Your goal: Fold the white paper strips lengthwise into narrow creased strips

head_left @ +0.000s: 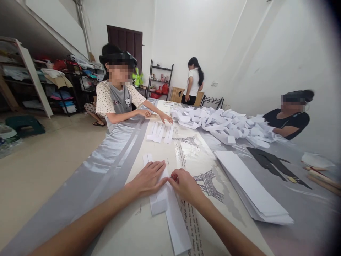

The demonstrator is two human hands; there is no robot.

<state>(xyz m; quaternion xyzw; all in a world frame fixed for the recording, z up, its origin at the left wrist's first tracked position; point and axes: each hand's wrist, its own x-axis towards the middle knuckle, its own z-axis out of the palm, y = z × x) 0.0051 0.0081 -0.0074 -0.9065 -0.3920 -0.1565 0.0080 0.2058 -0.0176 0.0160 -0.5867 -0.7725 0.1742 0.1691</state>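
My left hand (151, 177) lies flat with its fingers stretched out, pressing on a folded white paper strip (158, 206). Its thumb reaches toward my right hand (185, 185), whose thumb and fingers are pinched together at the edge of a long paper strip (178, 227). This long strip runs toward me, partly beneath the folded one. A small dark spot shows at the pinching fingertips, too small to make out. Under the papers is a cream cloth (128, 217) printed with Eiffel Towers and writing.
A stack of long white paper (250, 188) lies to my right. Farther back are a big heap of folded paper (221, 121) and several strips (160, 133) by a co-worker's hand (166, 118). Black cloth (274, 163) and wooden sticks (323, 181) lie far right.
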